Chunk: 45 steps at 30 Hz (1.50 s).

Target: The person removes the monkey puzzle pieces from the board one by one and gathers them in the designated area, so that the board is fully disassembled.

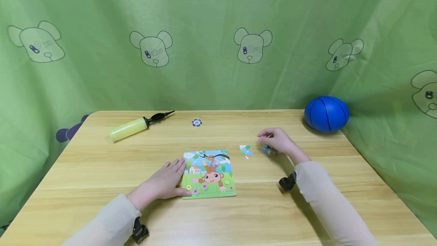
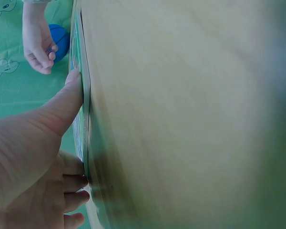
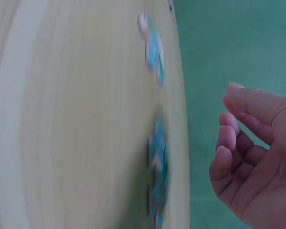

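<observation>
A square jigsaw puzzle (image 1: 213,177) with a monkey picture lies on the table, its left edge under my left hand (image 1: 168,179). The fingers of that hand lie straight along the edge, and the thumb (image 2: 66,98) rests on the puzzle's lower left corner. My right hand (image 1: 278,139) hovers above the table to the right, fingers loosely curled with nothing between them. Below it sit loose jigsaw pieces (image 1: 268,150), partly hidden by the hand in the head view. Another loose jigsaw piece (image 1: 246,151) lies between these and the puzzle.
A yellow hand pump (image 1: 129,129) with a black nozzle lies at the back left of the wooden table (image 1: 252,215). Near the back edge is a poker chip (image 1: 196,123). A blue ball (image 1: 326,114) stands at the back right corner. Green curtain (image 1: 205,79) hangs behind and at both sides.
</observation>
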### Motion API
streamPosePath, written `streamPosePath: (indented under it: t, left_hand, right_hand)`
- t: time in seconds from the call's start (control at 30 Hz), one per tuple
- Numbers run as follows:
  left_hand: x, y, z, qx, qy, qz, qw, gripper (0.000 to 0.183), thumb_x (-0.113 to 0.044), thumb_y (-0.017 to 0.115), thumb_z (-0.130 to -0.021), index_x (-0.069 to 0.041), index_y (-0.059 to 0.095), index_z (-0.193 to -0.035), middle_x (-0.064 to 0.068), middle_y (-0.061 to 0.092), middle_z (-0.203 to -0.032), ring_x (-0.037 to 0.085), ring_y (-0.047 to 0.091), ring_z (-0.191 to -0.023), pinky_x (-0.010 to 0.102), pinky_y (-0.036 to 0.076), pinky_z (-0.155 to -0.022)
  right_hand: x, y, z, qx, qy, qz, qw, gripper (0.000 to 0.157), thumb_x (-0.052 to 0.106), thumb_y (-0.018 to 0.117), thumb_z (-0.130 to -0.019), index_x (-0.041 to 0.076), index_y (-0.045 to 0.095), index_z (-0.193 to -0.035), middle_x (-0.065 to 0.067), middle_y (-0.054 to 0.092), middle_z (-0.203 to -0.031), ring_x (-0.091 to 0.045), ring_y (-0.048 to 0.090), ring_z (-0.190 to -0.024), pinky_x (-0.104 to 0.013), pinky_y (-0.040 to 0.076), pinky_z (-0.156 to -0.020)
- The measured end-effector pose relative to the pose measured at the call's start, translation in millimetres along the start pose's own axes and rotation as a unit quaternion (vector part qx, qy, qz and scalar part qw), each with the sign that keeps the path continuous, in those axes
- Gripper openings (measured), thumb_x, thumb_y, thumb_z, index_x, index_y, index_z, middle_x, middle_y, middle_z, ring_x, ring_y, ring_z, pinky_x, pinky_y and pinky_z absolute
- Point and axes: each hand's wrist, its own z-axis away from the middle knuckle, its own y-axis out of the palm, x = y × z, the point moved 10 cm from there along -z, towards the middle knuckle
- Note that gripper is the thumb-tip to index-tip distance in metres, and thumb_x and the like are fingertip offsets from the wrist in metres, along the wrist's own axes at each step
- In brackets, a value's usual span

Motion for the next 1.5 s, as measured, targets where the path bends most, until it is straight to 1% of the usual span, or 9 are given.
streamPosePath:
  t: [0.2, 0.43, 0.63, 0.73, 0.9, 1.07, 1.3, 1.4, 1.5]
  left_hand:
    - [-0.8, -1.0, 1.0, 0.001, -0.001, 0.001, 1.0000, 0.095, -0.059, 0.057, -0.080, 0.009, 0.027, -0.140, 0.022, 0.021, -0.147, 0.036, 0.020, -0.134, 0.048, 0.017, -0.108]
    - [-0.9, -1.9, 1.7, 0.003, -0.004, 0.004, 1.0000, 0.094, -0.058, 0.057, -0.080, 0.009, 0.027, -0.140, 0.022, 0.021, -0.147, 0.036, 0.020, -0.134, 0.048, 0.016, -0.108]
    - [-0.4, -1.9, 1.7, 0.004, -0.006, 0.007, 1.0000, 0.095, -0.058, 0.057, -0.080, 0.009, 0.026, -0.140, 0.022, 0.021, -0.147, 0.036, 0.019, -0.134, 0.048, 0.016, -0.108]
    - [0.2, -1.5, 1.5, 0.005, -0.008, 0.008, 0.9999, 0.095, -0.058, 0.057, -0.080, 0.009, 0.026, -0.140, 0.022, 0.020, -0.147, 0.036, 0.019, -0.134, 0.047, 0.015, -0.108]
    - [0.2, -1.0, 1.5, 0.006, -0.008, 0.011, 0.9999, 0.095, -0.058, 0.056, -0.080, 0.009, 0.026, -0.140, 0.022, 0.020, -0.147, 0.036, 0.019, -0.134, 0.047, 0.015, -0.108]
    - [-0.4, -0.8, 1.1, 0.005, -0.004, 0.011, 0.9999, 0.095, -0.058, 0.056, -0.081, 0.009, 0.026, -0.140, 0.022, 0.020, -0.147, 0.036, 0.019, -0.134, 0.048, 0.015, -0.108]
    - [-0.4, -0.2, 0.8, 0.004, 0.001, 0.007, 1.0000, 0.094, -0.057, 0.056, -0.081, 0.010, 0.025, -0.140, 0.023, 0.020, -0.147, 0.037, 0.019, -0.134, 0.048, 0.015, -0.108]
    - [-0.1, 0.2, 0.7, 0.004, -0.001, 0.005, 1.0000, 0.094, -0.058, 0.056, -0.081, 0.009, 0.025, -0.140, 0.023, 0.020, -0.147, 0.037, 0.019, -0.134, 0.048, 0.015, -0.108]
    - [0.3, 0.3, 0.4, 0.003, -0.003, 0.005, 1.0000, 0.095, -0.059, 0.056, -0.081, 0.009, 0.026, -0.140, 0.022, 0.020, -0.147, 0.037, 0.019, -0.134, 0.048, 0.015, -0.108]
  right_hand:
    - [34, 23.7, -2, 0.026, -0.035, -0.025, 0.999, 0.022, 0.011, 0.062, -0.088, -0.005, 0.064, -0.103, -0.006, 0.058, -0.084, -0.021, 0.051, -0.075, -0.029, 0.045, -0.064]
    - [70, 62.1, -4, 0.071, -0.079, -0.036, 0.994, 0.024, 0.008, 0.067, -0.084, -0.003, 0.063, -0.105, -0.004, 0.057, -0.085, -0.017, 0.052, -0.071, -0.027, 0.046, -0.059]
    - [92, 94.1, -1, 0.115, -0.110, -0.008, 0.987, 0.024, 0.010, 0.069, -0.082, 0.002, 0.064, -0.104, -0.006, 0.058, -0.094, -0.016, 0.052, -0.079, -0.029, 0.047, -0.069]
    - [100, 108.0, 1, 0.138, -0.123, 0.014, 0.983, 0.022, 0.012, 0.069, -0.082, 0.005, 0.065, -0.103, -0.005, 0.057, -0.094, -0.015, 0.050, -0.079, -0.029, 0.046, -0.069]
    - [106, 125.5, 3, 0.162, -0.139, 0.050, 0.976, 0.015, 0.014, 0.070, -0.082, 0.009, 0.066, -0.095, -0.004, 0.054, -0.087, -0.017, 0.047, -0.076, -0.029, 0.044, -0.066]
    - [106, 136.2, 3, 0.177, -0.141, 0.077, 0.971, 0.011, 0.014, 0.071, -0.082, 0.012, 0.065, -0.091, -0.003, 0.052, -0.085, -0.017, 0.046, -0.076, -0.028, 0.042, -0.066]
    - [104, 140.2, 4, 0.190, -0.122, 0.076, 0.971, 0.012, 0.013, 0.071, -0.082, 0.013, 0.063, -0.090, -0.002, 0.050, -0.086, -0.016, 0.045, -0.078, -0.029, 0.042, -0.068]
    - [106, 139.8, 6, 0.190, -0.127, 0.078, 0.970, 0.011, 0.012, 0.070, -0.082, 0.012, 0.061, -0.089, -0.002, 0.049, -0.085, -0.016, 0.044, -0.077, -0.028, 0.041, -0.066]
    - [105, 139.1, 6, 0.183, -0.123, 0.082, 0.972, 0.012, 0.011, 0.070, -0.082, 0.013, 0.060, -0.087, -0.002, 0.048, -0.086, -0.017, 0.044, -0.078, -0.030, 0.041, -0.068]
